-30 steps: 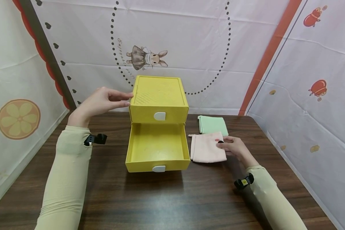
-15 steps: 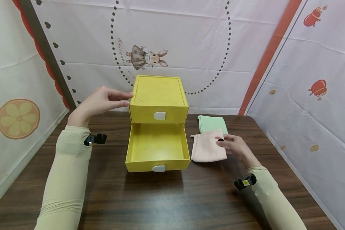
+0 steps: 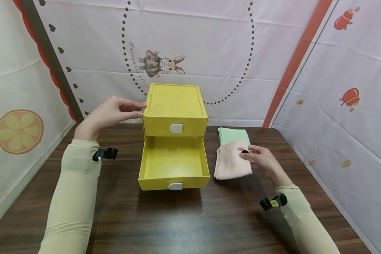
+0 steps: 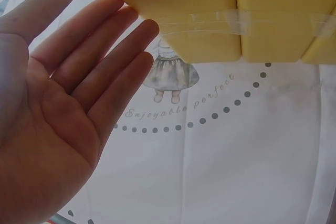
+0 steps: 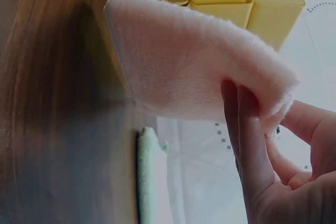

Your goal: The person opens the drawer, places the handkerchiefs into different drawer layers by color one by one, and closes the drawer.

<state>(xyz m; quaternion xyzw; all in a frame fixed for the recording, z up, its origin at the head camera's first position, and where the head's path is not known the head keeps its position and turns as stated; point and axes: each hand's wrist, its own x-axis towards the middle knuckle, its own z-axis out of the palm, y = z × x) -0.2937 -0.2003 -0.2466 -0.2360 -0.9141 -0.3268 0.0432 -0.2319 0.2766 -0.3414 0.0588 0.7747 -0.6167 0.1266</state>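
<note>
A yellow drawer unit (image 3: 176,100) stands before me on a dark wooden table (image 3: 174,225), its upper drawer (image 3: 158,126) closed, its lower drawer (image 3: 157,183) extended. Left of the unit, the person's left hand (image 3: 103,115) holds its fingers straight, fingertips at the unit's upper left edge. Right of the unit, the right hand (image 3: 266,163) pinches a folded pink cloth (image 3: 230,164) between thumb and fingers; the cloth is tilted, just beside the lower drawer. Whether its lowest edge meets the table I cannot tell. A folded green cloth (image 3: 233,135) lies farther back, right of the unit.
</note>
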